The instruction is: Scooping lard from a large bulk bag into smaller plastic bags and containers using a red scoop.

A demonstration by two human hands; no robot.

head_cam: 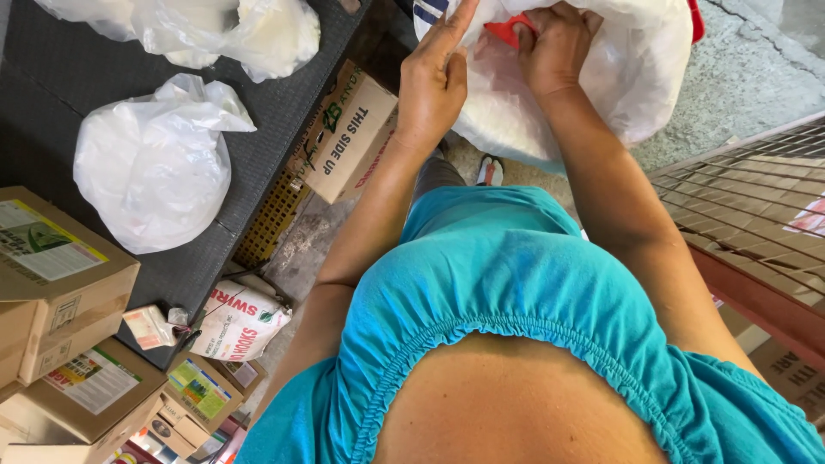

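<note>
The big white bag is thin, crinkly plastic with a slight sheen, same as the knotted bag on the dark matt worktop. Boxes are plain matt cardboard with glossy paper labels. Floor is rough concrete.

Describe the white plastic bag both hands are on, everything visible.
The white plastic bag is thin, crinkled and slightly see-through, bulging with pale contents that cannot be made out. It sits at the top of the view, over the concrete floor, cut off by the frame's upper edge. Red parts show near its mouth and at its right edge. The right hand grips the bunched top with curled fingers; the left hand lies against its left side, fingers extended.
</note>
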